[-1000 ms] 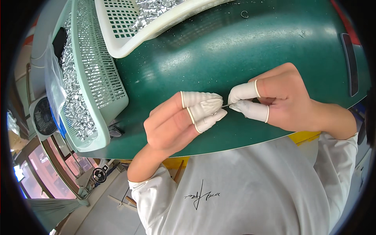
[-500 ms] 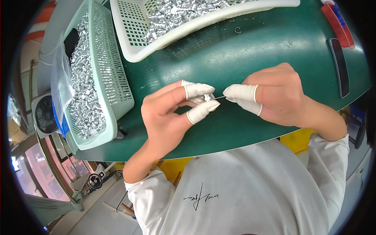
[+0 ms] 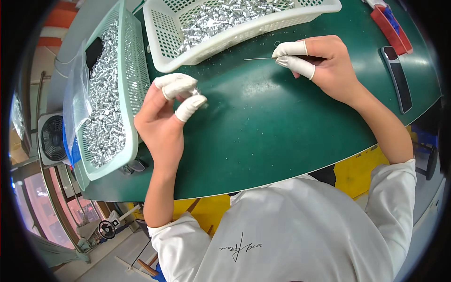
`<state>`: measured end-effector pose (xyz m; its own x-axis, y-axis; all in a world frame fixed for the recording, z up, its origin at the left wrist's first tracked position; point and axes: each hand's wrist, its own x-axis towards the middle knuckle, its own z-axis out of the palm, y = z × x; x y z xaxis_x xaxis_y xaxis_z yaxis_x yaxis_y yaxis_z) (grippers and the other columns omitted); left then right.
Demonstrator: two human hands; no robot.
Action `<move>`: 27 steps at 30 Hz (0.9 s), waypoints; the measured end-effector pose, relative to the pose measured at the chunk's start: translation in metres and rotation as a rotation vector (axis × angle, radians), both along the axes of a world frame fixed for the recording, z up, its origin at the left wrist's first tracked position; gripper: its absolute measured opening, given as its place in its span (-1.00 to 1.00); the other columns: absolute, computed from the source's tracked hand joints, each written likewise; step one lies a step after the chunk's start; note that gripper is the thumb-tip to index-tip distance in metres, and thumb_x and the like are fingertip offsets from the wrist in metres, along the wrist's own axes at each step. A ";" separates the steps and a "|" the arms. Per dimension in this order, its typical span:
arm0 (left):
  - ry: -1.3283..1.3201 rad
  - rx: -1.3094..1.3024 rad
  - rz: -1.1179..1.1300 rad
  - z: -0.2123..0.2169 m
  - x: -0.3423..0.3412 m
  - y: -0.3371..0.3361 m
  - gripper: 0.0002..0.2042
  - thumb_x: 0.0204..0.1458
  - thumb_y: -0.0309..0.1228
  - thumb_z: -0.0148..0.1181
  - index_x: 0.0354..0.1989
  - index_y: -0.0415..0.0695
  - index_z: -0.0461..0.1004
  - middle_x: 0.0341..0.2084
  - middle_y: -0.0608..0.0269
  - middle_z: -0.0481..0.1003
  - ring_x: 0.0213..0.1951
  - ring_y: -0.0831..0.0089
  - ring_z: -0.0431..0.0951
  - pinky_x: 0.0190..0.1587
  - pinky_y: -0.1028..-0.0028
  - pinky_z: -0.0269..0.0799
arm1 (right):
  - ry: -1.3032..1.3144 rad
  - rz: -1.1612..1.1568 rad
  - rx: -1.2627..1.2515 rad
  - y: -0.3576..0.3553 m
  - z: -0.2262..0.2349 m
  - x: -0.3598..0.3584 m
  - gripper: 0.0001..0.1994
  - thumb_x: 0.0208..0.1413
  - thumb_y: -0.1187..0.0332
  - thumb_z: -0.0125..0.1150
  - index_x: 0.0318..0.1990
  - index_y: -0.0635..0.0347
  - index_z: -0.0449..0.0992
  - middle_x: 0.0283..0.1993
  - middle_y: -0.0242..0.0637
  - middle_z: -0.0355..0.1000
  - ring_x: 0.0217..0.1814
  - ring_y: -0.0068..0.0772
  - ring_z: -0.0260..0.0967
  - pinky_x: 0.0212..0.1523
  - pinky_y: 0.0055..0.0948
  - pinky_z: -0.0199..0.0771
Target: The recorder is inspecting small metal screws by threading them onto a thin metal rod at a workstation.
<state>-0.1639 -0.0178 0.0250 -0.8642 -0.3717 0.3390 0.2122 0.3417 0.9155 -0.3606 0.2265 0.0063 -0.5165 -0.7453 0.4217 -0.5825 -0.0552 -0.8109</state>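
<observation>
White finger cots cover the working fingertips of both hands. My left hand [image 3: 167, 110] pinches a small silver metal part [image 3: 197, 92] between thumb and fingers, beside the green basket; the fingertips hide most of the part. Farther right and higher, my right hand [image 3: 319, 63] is closed on a thin needle-like metal rod [image 3: 258, 59], which points left from the fingertips over the table. The rod and the metal part are well apart. Ahead of my hands stands a white basket [image 3: 206, 55] holding many silver metal parts [image 3: 221, 23].
A pale green basket [image 3: 134, 70] full of similar parts stands at the left, with a clear plastic bag [image 3: 75, 101] over its outer edge. On the green table [image 3: 282, 127], a dark phone-like device [image 3: 397, 80] and a red box [image 3: 391, 29] lie at the right.
My hands have moved apart. The left, with the metal part, went left and slightly up; the right, with the rod, went up and away. The rod has come clear of the part.
</observation>
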 end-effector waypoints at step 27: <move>0.276 -0.865 0.151 -0.022 -0.008 -0.001 -0.80 -0.13 -0.62 0.47 -0.27 -0.23 0.70 -0.39 0.29 0.67 -0.39 0.42 0.57 -0.15 0.41 0.44 | 0.083 0.145 0.053 -0.001 -0.008 0.036 -0.75 0.21 0.66 0.21 -0.03 0.25 0.68 -0.35 -0.25 0.58 -0.44 -0.56 0.47 -0.49 -0.58 0.37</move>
<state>-0.1716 -0.0193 0.0035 -0.6744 0.0047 0.7383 0.2823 0.9256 0.2520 -0.3244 0.2259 -0.0021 -0.3671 -0.8318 0.4163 -0.6368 -0.1015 -0.7644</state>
